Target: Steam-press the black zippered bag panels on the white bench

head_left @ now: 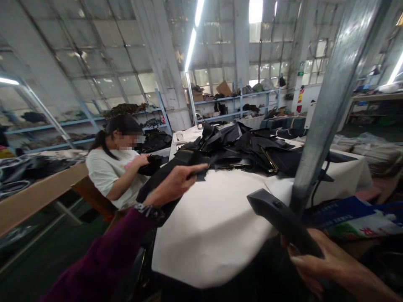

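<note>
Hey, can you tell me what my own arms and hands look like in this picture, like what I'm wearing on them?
Your left arm wears a deep purple sleeve, with a dark, pale-patterned band at the wrist; cuff or bracelet, I can't tell. Your left hand and right hand are ungloved. No sleeve shows on the right.

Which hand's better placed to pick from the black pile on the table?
Left, I'd say. The left hand is stretched out toward the near-left edge of the black pile, though whether it holds anything is unclear. The right hand is farther back and occupied, gripping a black tool.
</note>
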